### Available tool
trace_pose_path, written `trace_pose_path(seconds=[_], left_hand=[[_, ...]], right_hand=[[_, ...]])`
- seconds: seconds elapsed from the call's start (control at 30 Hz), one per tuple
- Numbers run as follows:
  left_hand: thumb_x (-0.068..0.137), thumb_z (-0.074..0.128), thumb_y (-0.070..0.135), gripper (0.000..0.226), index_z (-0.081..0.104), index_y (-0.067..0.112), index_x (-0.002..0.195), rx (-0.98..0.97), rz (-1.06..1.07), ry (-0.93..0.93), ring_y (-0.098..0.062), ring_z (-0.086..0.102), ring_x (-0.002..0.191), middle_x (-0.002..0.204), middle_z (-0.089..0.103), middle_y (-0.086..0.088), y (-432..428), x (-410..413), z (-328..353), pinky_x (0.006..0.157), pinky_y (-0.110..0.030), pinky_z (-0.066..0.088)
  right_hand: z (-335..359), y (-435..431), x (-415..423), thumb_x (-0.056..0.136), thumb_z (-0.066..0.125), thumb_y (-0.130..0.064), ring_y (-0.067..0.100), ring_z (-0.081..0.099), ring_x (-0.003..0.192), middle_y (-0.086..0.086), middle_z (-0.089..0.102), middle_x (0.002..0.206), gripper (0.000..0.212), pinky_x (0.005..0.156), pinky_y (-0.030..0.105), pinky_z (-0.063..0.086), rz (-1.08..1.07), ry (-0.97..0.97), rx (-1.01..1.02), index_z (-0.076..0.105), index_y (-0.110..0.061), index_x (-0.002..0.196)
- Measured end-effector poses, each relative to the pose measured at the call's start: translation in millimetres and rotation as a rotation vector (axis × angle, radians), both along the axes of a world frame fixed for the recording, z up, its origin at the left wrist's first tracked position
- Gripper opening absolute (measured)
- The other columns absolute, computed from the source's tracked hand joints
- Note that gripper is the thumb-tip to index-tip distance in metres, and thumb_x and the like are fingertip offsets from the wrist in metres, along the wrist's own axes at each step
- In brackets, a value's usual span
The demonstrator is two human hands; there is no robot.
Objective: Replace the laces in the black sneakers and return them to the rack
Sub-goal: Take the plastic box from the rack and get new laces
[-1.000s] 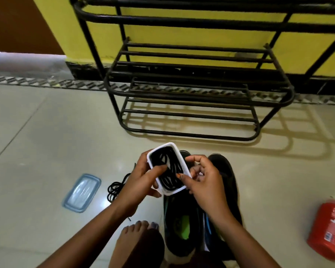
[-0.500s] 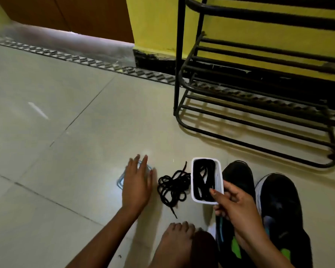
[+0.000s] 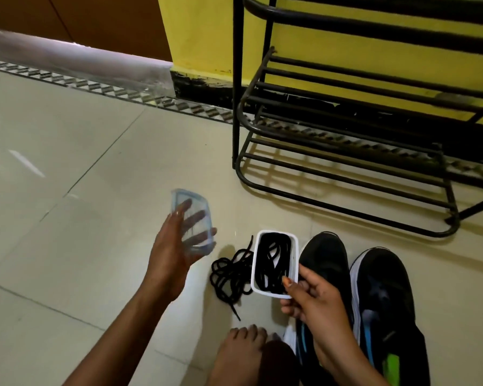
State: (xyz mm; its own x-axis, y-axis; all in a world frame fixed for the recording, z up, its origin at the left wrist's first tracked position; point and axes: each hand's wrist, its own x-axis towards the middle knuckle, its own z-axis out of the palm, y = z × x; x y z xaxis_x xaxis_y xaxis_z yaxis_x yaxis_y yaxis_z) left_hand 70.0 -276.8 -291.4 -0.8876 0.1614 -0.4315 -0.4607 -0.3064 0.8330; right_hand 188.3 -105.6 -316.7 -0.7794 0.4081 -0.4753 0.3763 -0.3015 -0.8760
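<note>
The person sits on the tiled floor [image 3: 76, 246], one bare foot [image 3: 243, 349] drawn in near the body, with everything for the job within arm's reach.

The right hand [image 3: 315, 305] has a closed grip on the near end of a small white container [image 3: 276, 232], thumb over the rim and fingers curled beneath. It is lifted and tipped so the open top faces the person. Inside lies a coil of black laces [image 3: 272, 260] filling most of the tub.

To the left, the left hand [image 3: 170, 254] holds the translucent blue lid [image 3: 198, 207] off the floor, fingers spread wide behind it and showing through the plastic. How the thumb clamps it cannot be told. With lid in one hand and tub in the other, the likely aim is to bring them together and shut the tub.

A second tangle of loose laces [image 3: 227, 274] lies on the floor between the hands, just left of the container. Which set is old and which new cannot be told.

The left sneaker [image 3: 328, 263] and right sneaker [image 3: 382, 296] stand side by side at near right, toes pointing toward the rack [image 3: 237, 107], ready to be set back on it. The rack stands against the yellow wall on the far right, and its visible shelves carry no shoes. Whether the eyelets are threaded is too dark to see.
</note>
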Motion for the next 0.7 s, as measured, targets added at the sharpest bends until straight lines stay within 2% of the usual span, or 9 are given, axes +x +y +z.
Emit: trace_pose_path(seconds=[0.07, 0.1, 0.2, 0.3, 0.37, 0.47, 0.57, 0.67, 0.7], left_hand=[[0.091, 0.044, 0.023, 0.031, 0.052, 0.021, 0.121, 0.172, -0.136, -0.031, -0.034, 0.068, 0.091, 0.108, 0.069, -0.008, 9, 1, 25, 0.062, -0.034, 0.056], [0.092, 0.044, 0.016, 0.03, 0.052, 0.018, 0.121, 0.145, -0.197, -0.019, -0.03, 0.07, 0.084, 0.1, 0.071, -0.008, 14, 3, 32, 0.058, -0.03, 0.055], [0.094, 0.046, 0.009, 0.033, 0.046, 0.015, 0.126, -0.197, -0.26, 0.07, -0.016, 0.066, 0.056, 0.073, 0.071, -0.004, 33, 12, 38, 0.042, -0.022, 0.047], [0.096, 0.044, 0.01, 0.043, 0.035, 0.024, 0.136, -0.394, -0.323, 0.127, -0.01, 0.055, 0.043, 0.065, 0.066, -0.005, 50, 20, 27, 0.039, -0.022, 0.043], [0.098, 0.041, 0.015, 0.041, 0.038, 0.027, 0.137, -0.518, -0.354, 0.18, -0.007, 0.056, 0.045, 0.07, 0.063, -0.003, 58, 26, 18, 0.044, -0.023, 0.046], [0.097, 0.041, 0.023, 0.041, 0.04, 0.032, 0.138, -0.664, -0.385, 0.303, -0.01, 0.065, 0.067, 0.077, 0.066, -0.002, 60, 32, 8, 0.06, -0.027, 0.054], [0.096, 0.042, 0.028, 0.043, 0.035, 0.036, 0.139, -0.769, -0.421, 0.417, -0.009, 0.065, 0.065, 0.072, 0.067, -0.002, 58, 38, 4, 0.053, -0.018, 0.051], [0.095, 0.044, 0.032, 0.047, 0.03, 0.039, 0.14, -0.822, -0.444, 0.484, -0.008, 0.063, 0.061, 0.067, 0.066, 0.0, 56, 44, 1, 0.058, -0.026, 0.055], [0.095, 0.044, 0.033, 0.048, 0.029, 0.041, 0.139, -0.83, -0.446, 0.502, -0.006, 0.062, 0.057, 0.065, 0.065, 0.003, 56, 47, 0, 0.057, -0.025, 0.054]], right_hand=[[0, 0, 0, 0.086, 0.058, 0.002, 0.013, 0.056, 0.052, 0.008, 0.055, 0.067, 0.036, 0.048, 0.018, 0.05, -0.026, 0.01, -0.007, 0.058, -0.033, 0.095], [0, 1, 0, 0.085, 0.058, 0.003, 0.013, 0.056, 0.051, 0.008, 0.052, 0.066, 0.037, 0.048, 0.018, 0.051, -0.035, 0.015, -0.012, 0.057, -0.033, 0.097], [-3, 2, 2, 0.084, 0.059, 0.004, 0.012, 0.057, 0.048, 0.007, 0.041, 0.069, 0.047, 0.05, 0.019, 0.052, -0.023, 0.012, -0.005, 0.052, -0.018, 0.124], [-6, 2, 4, 0.084, 0.06, 0.002, 0.008, 0.058, 0.048, 0.006, 0.04, 0.07, 0.054, 0.052, 0.019, 0.052, 0.013, -0.004, 0.028, 0.046, -0.012, 0.134], [-5, 2, 5, 0.084, 0.061, 0.001, 0.008, 0.059, 0.05, 0.008, 0.042, 0.072, 0.055, 0.053, 0.018, 0.052, 0.031, -0.002, 0.039, 0.045, -0.012, 0.135], [-2, 3, 6, 0.085, 0.061, -0.002, 0.013, 0.06, 0.059, 0.019, 0.048, 0.082, 0.054, 0.054, 0.018, 0.052, 0.04, 0.008, 0.055, 0.046, -0.013, 0.135], [5, 3, 5, 0.086, 0.059, 0.0, 0.01, 0.063, 0.061, 0.032, 0.056, 0.096, 0.049, 0.055, 0.018, 0.052, 0.031, 0.024, 0.032, 0.05, -0.019, 0.13], [7, 1, 7, 0.087, 0.058, -0.002, 0.008, 0.068, 0.066, 0.005, 0.069, 0.083, 0.038, 0.056, 0.018, 0.052, 0.041, 0.044, 0.003, 0.058, -0.033, 0.109], [7, 1, 8, 0.087, 0.058, -0.002, 0.009, 0.068, 0.069, -0.002, 0.071, 0.08, 0.036, 0.056, 0.019, 0.052, 0.048, 0.043, -0.002, 0.059, -0.034, 0.104]])
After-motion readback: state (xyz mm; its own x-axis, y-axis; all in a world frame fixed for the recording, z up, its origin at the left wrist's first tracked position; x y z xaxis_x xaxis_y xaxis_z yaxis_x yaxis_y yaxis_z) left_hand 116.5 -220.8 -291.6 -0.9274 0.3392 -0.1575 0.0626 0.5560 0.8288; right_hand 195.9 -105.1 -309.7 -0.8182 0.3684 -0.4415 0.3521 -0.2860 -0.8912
